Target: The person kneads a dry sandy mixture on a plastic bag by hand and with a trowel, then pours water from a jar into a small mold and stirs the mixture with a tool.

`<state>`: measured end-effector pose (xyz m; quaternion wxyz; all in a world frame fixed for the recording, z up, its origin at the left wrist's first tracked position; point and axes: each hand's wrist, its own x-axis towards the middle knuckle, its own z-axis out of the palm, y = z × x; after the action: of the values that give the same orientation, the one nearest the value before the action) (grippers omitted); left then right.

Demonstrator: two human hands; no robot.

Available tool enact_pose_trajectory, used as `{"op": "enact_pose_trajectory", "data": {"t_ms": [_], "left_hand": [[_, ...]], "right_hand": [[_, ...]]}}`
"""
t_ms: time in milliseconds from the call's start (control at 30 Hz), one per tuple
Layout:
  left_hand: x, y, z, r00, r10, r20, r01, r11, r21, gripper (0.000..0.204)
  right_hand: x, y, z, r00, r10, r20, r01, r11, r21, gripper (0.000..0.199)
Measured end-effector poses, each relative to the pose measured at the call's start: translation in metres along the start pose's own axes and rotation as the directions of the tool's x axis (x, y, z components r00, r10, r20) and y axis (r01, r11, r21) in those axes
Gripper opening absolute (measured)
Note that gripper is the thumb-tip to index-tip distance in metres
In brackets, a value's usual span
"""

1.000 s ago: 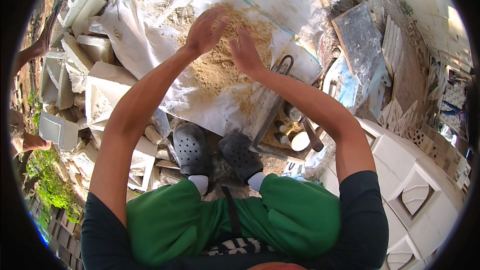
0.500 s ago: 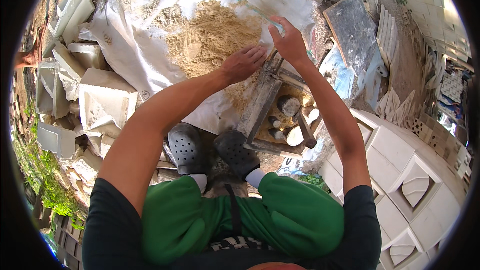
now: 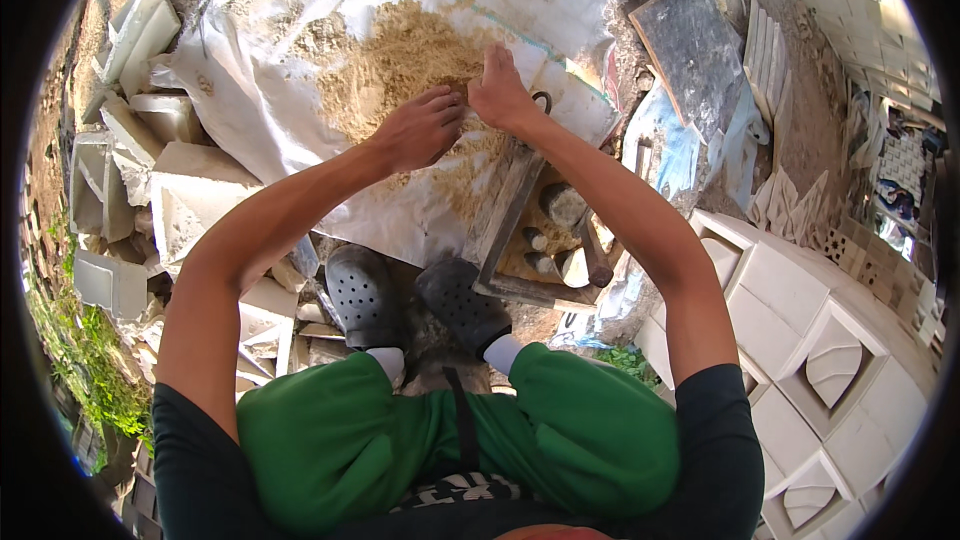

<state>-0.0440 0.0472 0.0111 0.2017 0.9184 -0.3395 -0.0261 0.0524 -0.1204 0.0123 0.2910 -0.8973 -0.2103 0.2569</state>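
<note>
Both my hands are over a heap of tan sand [image 3: 375, 75], which lies on a white woven sack sheet [image 3: 240, 100]. My left hand [image 3: 428, 125] rests at the near edge of the heap, palm down, its fingers stretched toward the right. Close beside it, my right hand [image 3: 500, 90] has its fingers pointing away from me over the sand. No held thing shows in either hand. Just right of the sheet's near edge stands a dark, rectangular mould frame [image 3: 503, 225], partly behind my right forearm. Inside it are sand and several round-ended pieces, one a grey cylinder [image 3: 563, 204].
Pale cast blocks [image 3: 205, 195] are piled at the left. Patterned white blocks [image 3: 790, 310] stand stacked at the right. A dark flat board [image 3: 690, 50] lies beyond the mould, with thin slabs [image 3: 768, 65] beside it. My grey clogs [image 3: 365, 295] are near the sheet's edge.
My right hand has moved left from above the mould's far corner to the sand. My left hand has drawn back left and slightly nearer to me.
</note>
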Motion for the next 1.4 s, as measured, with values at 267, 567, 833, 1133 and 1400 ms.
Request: {"op": "enact_pose_trajectory", "data": {"t_ms": [267,567,833,1133,1400], "left_hand": [[-0.061,-0.036,-0.02,0.834,-0.409,-0.37,0.404,0.91,-0.096,0.053],[-0.04,-0.053,-0.016,0.726,-0.486,-0.487,0.336,0.868,-0.366,0.047],[0.045,-0.02,0.01,0.969,-0.184,-0.166,0.191,0.981,0.023,0.046],[-0.02,-0.02,-0.008,0.999,-0.046,-0.028,0.047,0.997,0.064,0.039],[-0.007,-0.035,-0.01,0.97,-0.242,0.027,0.244,0.961,-0.129,0.042]], "right_hand": [[0.009,-0.032,0.038,0.988,0.034,0.152,-0.049,0.994,0.098,0.082],[0.014,-0.039,-0.004,0.953,-0.252,0.17,0.166,0.9,0.403,0.053],[0.032,0.024,-0.048,0.988,-0.091,-0.126,0.132,0.92,0.369,0.044],[-0.001,-0.013,-0.027,0.971,-0.166,0.171,0.195,0.966,-0.168,0.06],[-0.007,-0.018,0.004,0.964,-0.041,0.264,0.104,0.968,-0.23,0.076]]}}
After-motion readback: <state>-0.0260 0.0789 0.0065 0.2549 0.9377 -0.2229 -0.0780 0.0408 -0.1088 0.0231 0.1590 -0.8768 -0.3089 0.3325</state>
